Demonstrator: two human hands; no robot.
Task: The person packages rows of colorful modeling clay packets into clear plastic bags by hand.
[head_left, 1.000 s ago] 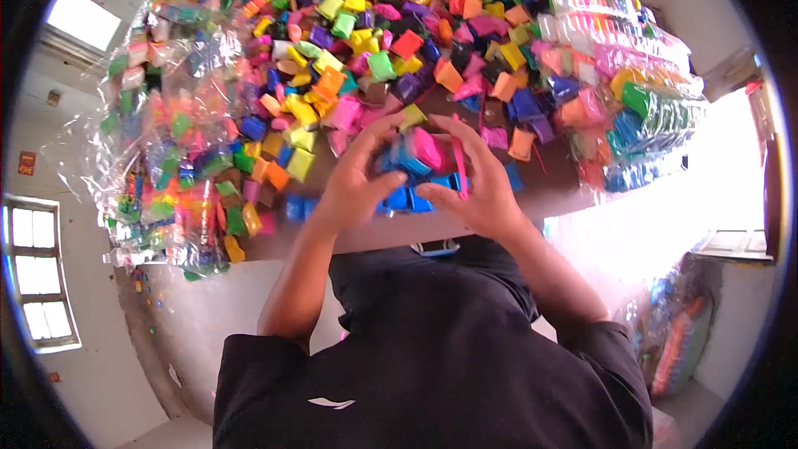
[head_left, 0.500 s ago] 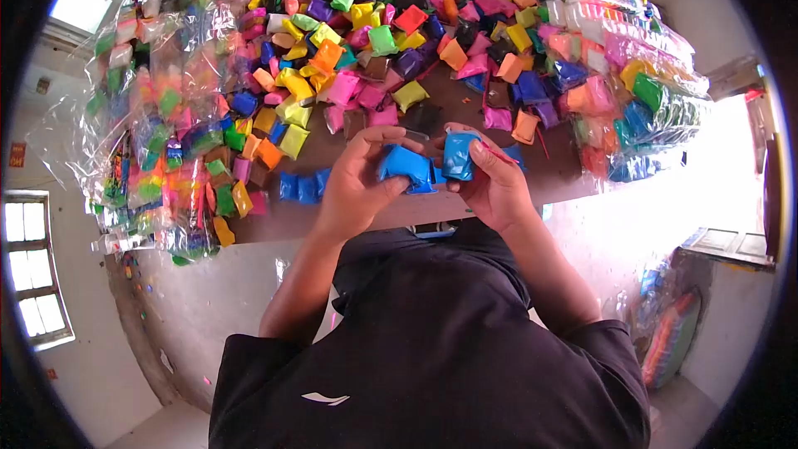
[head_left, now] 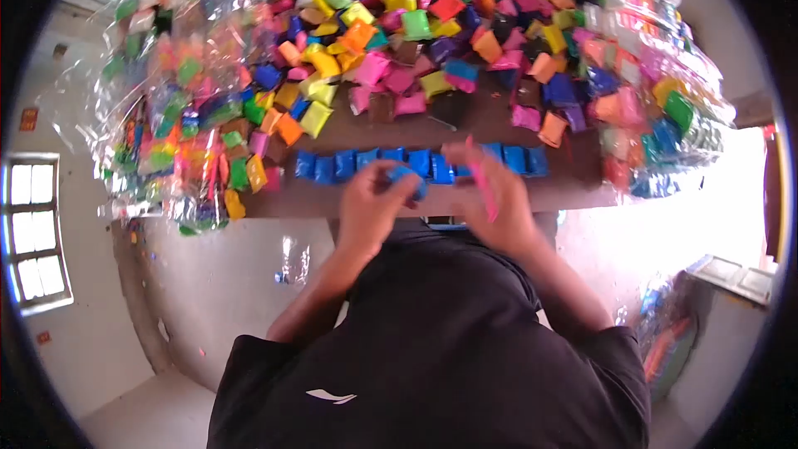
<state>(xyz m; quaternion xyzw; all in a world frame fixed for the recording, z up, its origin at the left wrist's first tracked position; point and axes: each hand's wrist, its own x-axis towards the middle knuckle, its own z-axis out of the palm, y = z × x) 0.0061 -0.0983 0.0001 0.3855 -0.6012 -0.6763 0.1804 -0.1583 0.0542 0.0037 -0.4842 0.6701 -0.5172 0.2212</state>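
Pinching blue packet (head_left: 407, 184) in left hand (head_left: 371, 206), holding pink stick (head_left: 483, 185) in right hand (head_left: 505, 209) (kinda blurry, can't tell finger pose), by worktop's (head_left: 303, 200) near edge.

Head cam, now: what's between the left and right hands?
In the head view, part of the blue packet row shows between the left hand and the right hand, with a bare strip of brown table nearer the person.

Bright white light pours in from the right side, so strong that the floor (head_left: 619, 241) there is washed out. The moving hands look smeary, and the round view bends and goes black at its edges.
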